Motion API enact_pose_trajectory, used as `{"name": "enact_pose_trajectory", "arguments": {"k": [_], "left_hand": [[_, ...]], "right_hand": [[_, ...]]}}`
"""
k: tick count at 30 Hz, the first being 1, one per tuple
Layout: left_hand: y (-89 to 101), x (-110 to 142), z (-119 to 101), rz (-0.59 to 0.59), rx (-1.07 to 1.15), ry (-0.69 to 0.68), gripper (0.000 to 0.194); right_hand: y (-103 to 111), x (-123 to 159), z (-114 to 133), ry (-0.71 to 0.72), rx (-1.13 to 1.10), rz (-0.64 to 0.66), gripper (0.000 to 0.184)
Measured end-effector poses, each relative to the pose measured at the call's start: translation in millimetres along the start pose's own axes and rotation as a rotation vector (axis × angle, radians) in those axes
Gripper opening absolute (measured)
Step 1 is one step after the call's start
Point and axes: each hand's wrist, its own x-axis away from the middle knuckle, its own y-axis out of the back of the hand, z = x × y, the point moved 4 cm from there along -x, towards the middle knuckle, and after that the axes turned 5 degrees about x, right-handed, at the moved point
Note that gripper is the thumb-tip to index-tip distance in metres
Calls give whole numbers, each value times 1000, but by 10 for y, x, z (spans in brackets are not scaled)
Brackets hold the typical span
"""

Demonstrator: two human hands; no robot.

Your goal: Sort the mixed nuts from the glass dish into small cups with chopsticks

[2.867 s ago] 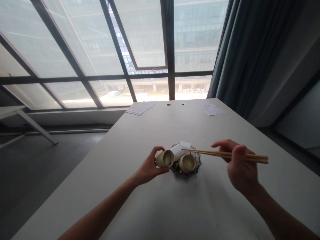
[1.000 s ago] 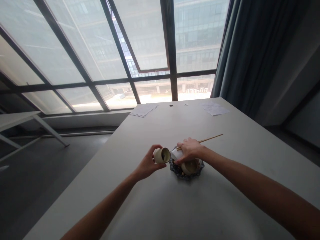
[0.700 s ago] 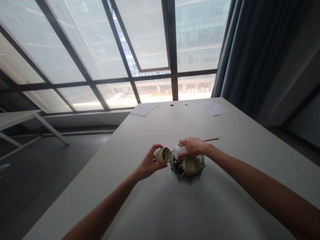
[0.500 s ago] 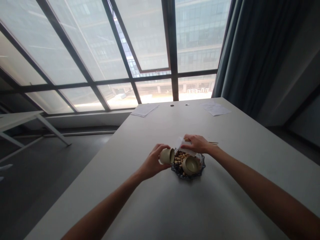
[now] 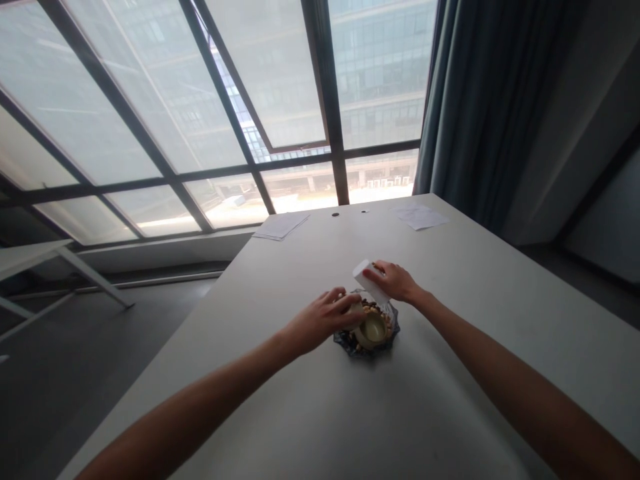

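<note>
My left hand [image 5: 325,317] is closed round a small beige cup [image 5: 353,315], tipped over the left side of a dark glass bowl [image 5: 395,337]. Fingers hide most of that cup. A second beige cup [image 5: 374,328] sits tilted in the bowl, mouth toward me. Nuts [image 5: 371,306], perhaps peanuts with some darker pieces, lie around it. Behind the bowl, my right hand [image 5: 397,280] grips a white box-shaped object [image 5: 369,279], tilted and raised at the bowl's far rim. A bit of the wooden chopsticks [image 5: 379,267] shows at its fingers; the rest is hidden.
The bowl stands on a long white table [image 5: 300,413]. Papers lie at its far left [image 5: 281,226] and far right [image 5: 419,217]. Another white table [image 5: 33,257] is at the left. Windows and a dark blue curtain [image 5: 465,120] are beyond.
My right hand has come over from the right, chopsticks in hand, and lifted the white object off the nuts. My left hand has moved the cup right and tipped it over the bowl.
</note>
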Motion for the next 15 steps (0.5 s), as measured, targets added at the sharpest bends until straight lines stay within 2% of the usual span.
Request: {"name": "enact_pose_trajectory", "arguments": {"k": [5, 7, 11, 15], "left_hand": [[35, 72, 151, -107, 119, 130, 62], [9, 113, 253, -170, 194, 194, 68], [-161, 196, 490, -238, 347, 252, 71], [-376, 263, 685, -272, 448, 228, 69]], "right_hand": [[72, -2, -22, -13, -67, -17, 57], [105, -1, -34, -15, -97, -26, 58], [161, 16, -34, -20, -163, -36, 59], [228, 24, -31, -58, -213, -31, 63]]}}
